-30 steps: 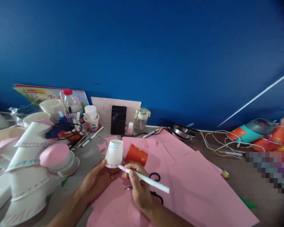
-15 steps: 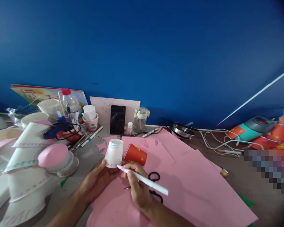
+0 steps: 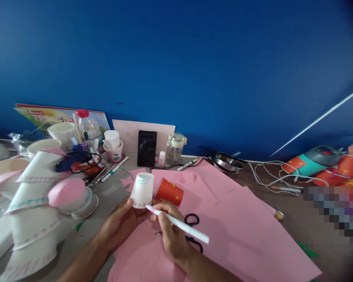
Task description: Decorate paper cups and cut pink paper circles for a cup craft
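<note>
A white paper cup (image 3: 142,188), rim down, rests in my left hand (image 3: 120,223), whose fingers curl under and around its base. Pink marks run along the cup's lower edge, and a teal outline is drawn near its top. My right hand (image 3: 172,231) is closed on a white marker (image 3: 184,227), its pink tip at the cup's lower right edge. Just behind lies a red paper cup (image 3: 169,192) on its side. Black-handled scissors (image 3: 192,219) lie partly hidden under my right hand on pink paper (image 3: 238,219).
Decorated stacked paper cups (image 3: 37,211) stand at the left. Along the blue wall are a phone (image 3: 147,149), a glass jar (image 3: 175,149), a glue stick (image 3: 161,159) and a round metal tin (image 3: 227,162). White cables (image 3: 261,178) and a teal device (image 3: 310,162) lie at the right.
The view has shifted very slightly. Both hands, the cup and the marker hold nearly the same position, with the marker tip still at the cup's edge.
</note>
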A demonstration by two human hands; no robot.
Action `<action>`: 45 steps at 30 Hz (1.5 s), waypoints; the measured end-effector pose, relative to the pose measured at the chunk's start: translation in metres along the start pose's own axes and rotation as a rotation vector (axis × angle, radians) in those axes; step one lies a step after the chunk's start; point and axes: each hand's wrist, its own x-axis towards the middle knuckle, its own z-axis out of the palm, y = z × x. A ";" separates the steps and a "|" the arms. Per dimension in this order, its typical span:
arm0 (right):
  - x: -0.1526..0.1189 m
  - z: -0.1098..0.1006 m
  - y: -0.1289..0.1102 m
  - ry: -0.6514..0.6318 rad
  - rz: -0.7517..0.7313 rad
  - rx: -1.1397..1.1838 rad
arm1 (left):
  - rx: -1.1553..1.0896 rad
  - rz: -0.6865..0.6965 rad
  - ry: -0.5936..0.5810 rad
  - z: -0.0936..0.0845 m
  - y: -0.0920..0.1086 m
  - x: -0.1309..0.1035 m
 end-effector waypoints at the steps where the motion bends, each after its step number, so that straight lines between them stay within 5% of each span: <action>1: 0.000 0.000 0.000 -0.008 -0.007 0.003 | 0.003 0.000 -0.004 0.000 0.000 0.000; 45: -0.001 -0.001 0.007 0.033 -0.009 0.078 | -0.030 -0.032 -0.039 0.001 0.001 0.001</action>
